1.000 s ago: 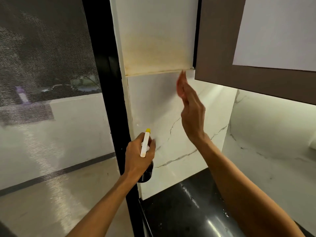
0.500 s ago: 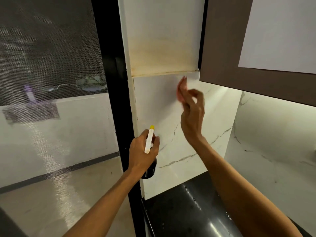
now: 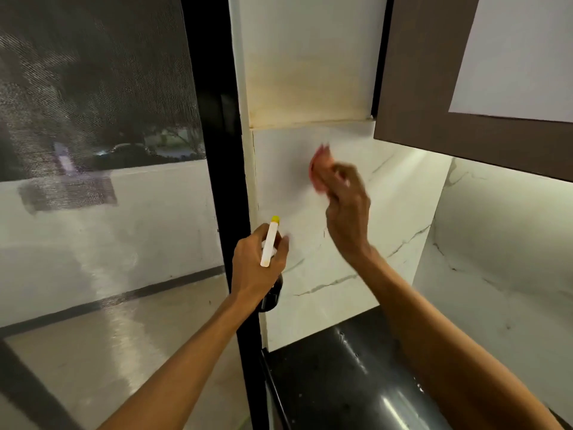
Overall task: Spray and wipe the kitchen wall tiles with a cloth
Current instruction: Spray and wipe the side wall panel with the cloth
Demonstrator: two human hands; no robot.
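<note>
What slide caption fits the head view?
The right hand holds a pink cloth to the white marble-veined wall tile while the left hand grips a white, yellow-tipped spray bottle.

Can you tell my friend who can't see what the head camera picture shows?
The right hand holds a pink cloth against a white wall tile, while the left hand grips a spray bottle below. The tile above is stained yellow.

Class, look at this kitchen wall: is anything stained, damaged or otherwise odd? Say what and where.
A yellowish-brown stain discolours the upper wall tile, darkest along its bottom edge, left of the brown cabinet. The marbled tile below, where the right hand holds a pink cloth, looks clean by comparison.
</note>
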